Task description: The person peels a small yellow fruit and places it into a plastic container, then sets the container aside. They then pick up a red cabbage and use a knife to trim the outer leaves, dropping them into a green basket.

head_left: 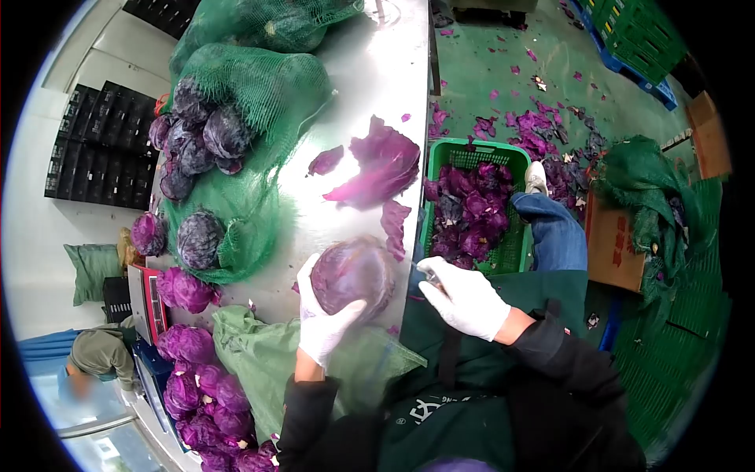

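Observation:
My left hand (321, 321), in a white glove, is wrapped round the near side of a red cabbage (354, 279) over the metal table's edge. The cabbage is slightly blurred. My right hand (469, 299), also white-gloved, is closed just right of the cabbage. From its fingers sticks a small knife (429, 276), mostly hidden by the hand, its thin tip pointing at the cabbage. Loose purple leaves (381, 161) lie on the table beyond the cabbage, and another leaf (395, 228) hangs by the edge.
Green net sacks (267, 86) with dark cabbages (200, 238) cover the table's left. Peeled cabbages (189, 385) are piled at lower left near a green sack (267, 346). A green crate (515, 256) of leaves stands on the floor at right, by a cardboard box (617, 248). Another person (102, 354) is at far left.

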Demonstrator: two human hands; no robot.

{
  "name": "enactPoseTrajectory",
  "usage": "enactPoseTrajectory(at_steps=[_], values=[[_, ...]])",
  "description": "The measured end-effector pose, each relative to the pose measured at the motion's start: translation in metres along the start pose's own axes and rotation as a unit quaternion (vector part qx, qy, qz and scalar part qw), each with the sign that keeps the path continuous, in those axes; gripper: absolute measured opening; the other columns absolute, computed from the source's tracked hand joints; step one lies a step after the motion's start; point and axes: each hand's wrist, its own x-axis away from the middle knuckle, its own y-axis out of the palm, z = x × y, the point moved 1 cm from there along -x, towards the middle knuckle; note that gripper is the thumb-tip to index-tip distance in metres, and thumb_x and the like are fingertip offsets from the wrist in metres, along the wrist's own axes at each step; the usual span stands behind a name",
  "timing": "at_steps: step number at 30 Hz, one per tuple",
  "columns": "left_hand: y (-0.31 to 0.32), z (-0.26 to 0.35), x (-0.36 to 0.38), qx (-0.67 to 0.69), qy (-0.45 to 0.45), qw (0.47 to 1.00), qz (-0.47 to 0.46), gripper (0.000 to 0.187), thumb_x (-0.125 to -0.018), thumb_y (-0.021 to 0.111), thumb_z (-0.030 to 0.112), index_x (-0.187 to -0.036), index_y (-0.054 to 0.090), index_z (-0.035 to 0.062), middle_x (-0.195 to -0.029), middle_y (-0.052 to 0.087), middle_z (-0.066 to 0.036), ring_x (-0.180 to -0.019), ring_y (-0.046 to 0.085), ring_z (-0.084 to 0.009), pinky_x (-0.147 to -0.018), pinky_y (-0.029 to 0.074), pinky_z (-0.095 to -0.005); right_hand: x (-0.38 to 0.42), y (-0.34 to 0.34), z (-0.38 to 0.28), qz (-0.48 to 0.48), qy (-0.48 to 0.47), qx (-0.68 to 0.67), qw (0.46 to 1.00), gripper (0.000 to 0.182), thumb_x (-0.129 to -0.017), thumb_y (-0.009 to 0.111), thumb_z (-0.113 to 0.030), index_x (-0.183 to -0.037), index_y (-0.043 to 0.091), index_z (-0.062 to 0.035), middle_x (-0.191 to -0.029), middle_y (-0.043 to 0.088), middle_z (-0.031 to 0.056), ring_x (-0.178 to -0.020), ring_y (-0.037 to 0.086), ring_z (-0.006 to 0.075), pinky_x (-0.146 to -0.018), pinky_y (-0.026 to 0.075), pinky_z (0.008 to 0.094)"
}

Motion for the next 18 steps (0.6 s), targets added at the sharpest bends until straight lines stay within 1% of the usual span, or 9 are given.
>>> enactPoseTrajectory(at_steps=[2, 5, 6, 9, 12, 13, 15, 16, 18], values=[[0.0, 0.002, -0.002, -0.009, 0.012, 1.0, -0.007, 0.097, -0.067, 0.087, 0.022, -0.144, 0.031, 0.0016, -0.137, 0.046, -0.015, -0.128, 0.047, -0.0264, -0.11, 0.038, -0.0396, -0.01, 0.002, -0.008, 0.023, -0.11, 0.057, 0.992, 0.023, -0.096, 0.056, -0.02, -0.113, 0.052, -0.0046, -0.083, 0.064, 0.0162, -0.071, 0.064, 0.0349, -0.062, 0.053, 0.0405], [0.002, 0.006, -0.006, 0.007, 0.01, 1.0, -0.017, 0.097, -0.066, 0.088, 0.022, -0.143, 0.033, 0.0017, -0.138, 0.046, -0.015, -0.128, 0.046, -0.0265, -0.111, 0.037, -0.0403, -0.018, 0.01, -0.009, -0.079, -0.064, 0.143, 0.984, 0.02, -0.096, 0.054, -0.019, -0.107, 0.049, -0.0032, -0.077, 0.061, 0.016, -0.066, 0.062, 0.0362, -0.057, 0.051, 0.0442], [0.001, 0.005, -0.006, 0.009, 0.006, 1.0, -0.02, 0.098, -0.066, 0.089, 0.022, -0.144, 0.032, 0.0014, -0.14, 0.045, -0.016, -0.13, 0.046, -0.0275, -0.111, 0.036, -0.0413, -0.019, 0.013, -0.007, -0.078, -0.068, 0.133, 0.986, 0.018, -0.097, 0.052, -0.019, -0.102, 0.046, -0.0033, -0.073, 0.059, 0.0161, -0.064, 0.062, 0.0368, -0.057, 0.051, 0.0461], [-0.001, 0.004, -0.007, 0.001, 0.007, 1.0, -0.027, 0.1, -0.064, 0.09, 0.021, -0.143, 0.033, 0.0012, -0.141, 0.045, -0.017, -0.131, 0.045, -0.0283, -0.111, 0.037, -0.0419, -0.023, 0.021, 0.001, -0.085, -0.048, 0.135, 0.986, 0.028, -0.097, 0.049, -0.022, -0.111, 0.049, 0.0016, -0.073, 0.063, 0.019, -0.06, 0.063, 0.0368, -0.055, 0.052, 0.0454], [-0.001, 0.002, -0.011, -0.003, 0.019, 0.999, -0.032, 0.1, -0.064, 0.09, 0.022, -0.143, 0.033, 0.0007, -0.14, 0.046, -0.016, -0.13, 0.046, -0.0281, -0.11, 0.037, -0.0415, -0.032, 0.008, -0.005, -0.164, 0.004, 0.095, 0.982, 0.031, -0.096, 0.049, -0.021, -0.113, 0.048, 0.0043, -0.07, 0.063, 0.0208, -0.061, 0.063, 0.0397, -0.056, 0.05, 0.0483], [-0.001, 0.003, -0.012, -0.013, 0.02, 0.999, -0.032, 0.1, -0.064, 0.09, 0.022, -0.143, 0.033, 0.0004, -0.139, 0.046, -0.016, -0.129, 0.047, -0.028, -0.11, 0.038, -0.0414, -0.036, 0.009, -0.001, -0.184, 0.012, 0.091, 0.979, 0.035, -0.094, 0.05, -0.02, -0.116, 0.047, 0.0069, -0.07, 0.063, 0.0226, -0.063, 0.062, 0.0419, -0.058, 0.05, 0.0497], [-0.002, 0.002, -0.011, -0.032, 0.019, 0.999, -0.03, 0.099, -0.063, 0.091, 0.023, -0.142, 0.035, -0.0002, -0.138, 0.046, -0.016, -0.128, 0.047, -0.0278, -0.109, 0.038, -0.0413, -0.047, 0.022, 0.015, -0.18, -0.013, 0.119, 0.976, 0.036, -0.093, 0.05, -0.019, -0.117, 0.046, 0.0078, -0.072, 0.063, 0.0232, -0.064, 0.063, 0.0421, -0.059, 0.05, 0.0498], [-0.003, 0.001, -0.014, -0.04, 0.025, 0.999, -0.027, 0.099, -0.063, 0.091, 0.023, -0.142, 0.036, -0.0005, -0.138, 0.046, -0.017, -0.128, 0.048, -0.0278, -0.109, 0.039, -0.0413, -0.047, 0.022, 0.015, -0.197, 0.011, 0.13, 0.972, 0.036, -0.092, 0.05, -0.018, -0.116, 0.047, 0.0083, -0.074, 0.064, 0.024, -0.066, 0.063, 0.0422, -0.06, 0.05, 0.05], [0.0, 0.005, -0.018, -0.045, 0.026, 0.998, -0.022, 0.096, -0.063, 0.091, 0.024, -0.14, 0.038, -0.0013, -0.136, 0.047, -0.017, -0.126, 0.049, -0.0283, -0.107, 0.04, -0.0417, -0.05, 0.022, 0.017, -0.189, -0.005, 0.148, 0.971, 0.037, -0.092, 0.05, -0.017, -0.118, 0.047, 0.0091, -0.075, 0.064, 0.0244, -0.068, 0.063, 0.0424, -0.061, 0.05, 0.0504]])
